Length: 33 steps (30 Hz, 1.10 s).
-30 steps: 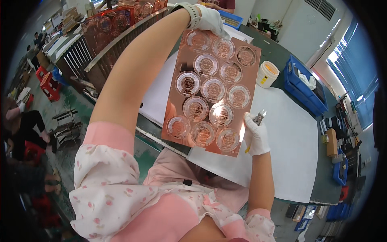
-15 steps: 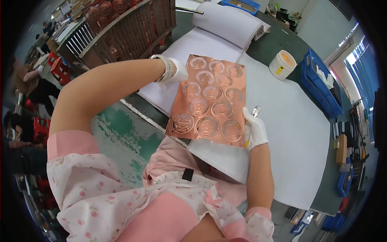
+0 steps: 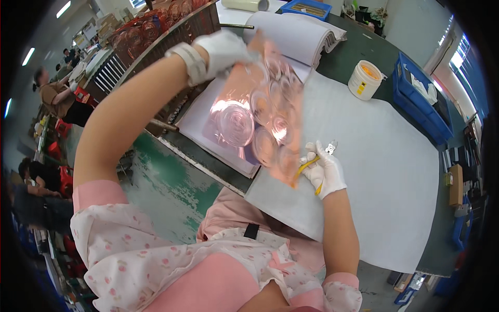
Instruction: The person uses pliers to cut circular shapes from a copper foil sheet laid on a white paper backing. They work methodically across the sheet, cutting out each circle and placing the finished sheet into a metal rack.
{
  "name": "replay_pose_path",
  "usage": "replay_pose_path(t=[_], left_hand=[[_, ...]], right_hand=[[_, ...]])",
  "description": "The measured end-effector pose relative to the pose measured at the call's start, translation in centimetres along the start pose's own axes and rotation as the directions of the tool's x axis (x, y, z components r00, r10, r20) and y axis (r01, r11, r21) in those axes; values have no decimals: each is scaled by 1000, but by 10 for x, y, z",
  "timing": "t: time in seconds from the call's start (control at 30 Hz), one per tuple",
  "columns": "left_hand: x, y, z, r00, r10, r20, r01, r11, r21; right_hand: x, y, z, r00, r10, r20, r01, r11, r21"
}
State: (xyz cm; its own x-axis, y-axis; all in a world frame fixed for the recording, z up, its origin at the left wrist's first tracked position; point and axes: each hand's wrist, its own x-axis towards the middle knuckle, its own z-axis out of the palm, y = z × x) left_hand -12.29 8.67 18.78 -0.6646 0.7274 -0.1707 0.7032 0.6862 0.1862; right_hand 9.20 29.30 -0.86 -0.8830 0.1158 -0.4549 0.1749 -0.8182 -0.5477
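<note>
Head view: we have swung the copper-coloured blister tray [image 3: 260, 112] down from overhead, tilting it edge-on above the white sheets [image 3: 384, 161]. Our left hand [image 3: 223, 49] stays clamped on its top edge; our right hand [image 3: 325, 171], holding yellow-handled pliers [image 3: 317, 161], pinches the bottom.

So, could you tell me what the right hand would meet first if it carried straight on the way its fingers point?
The right hand, gripping a small yellow-handled tool, points up and left at the copper-coloured sheet. Its lower edge probably comes first, though depth is unclear.
</note>
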Motion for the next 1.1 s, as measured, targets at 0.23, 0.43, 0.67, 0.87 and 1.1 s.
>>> replay_pose_path(t=[0.23, 0.43, 0.67, 0.87, 1.1], left_hand=[[-53, 54, -94, 875, 60, -481, 141, 918, 371], [28, 51, 26, 937, 262, -229, -67, 782, 620], [61, 56, 191, 998, 64, -23, -26, 666, 746], [71, 66, 179, 992, 56, 115, -126, 570, 812], [93, 52, 225, 956, 130, -263, 38, 833, 552]], right_hand=[[-7, 5, 11, 995, 66, 75, -68, 997, 32], [-5, -4, 3, 1000, -1, -7, 1, 1000, 12], [-5, 4, 4, 999, 16, 40, -12, 996, -90], [-4, 0, 4, 999, 26, 31, -23, 996, -91], [-3, 5, -2, 995, -17, 103, 31, 990, -136]])
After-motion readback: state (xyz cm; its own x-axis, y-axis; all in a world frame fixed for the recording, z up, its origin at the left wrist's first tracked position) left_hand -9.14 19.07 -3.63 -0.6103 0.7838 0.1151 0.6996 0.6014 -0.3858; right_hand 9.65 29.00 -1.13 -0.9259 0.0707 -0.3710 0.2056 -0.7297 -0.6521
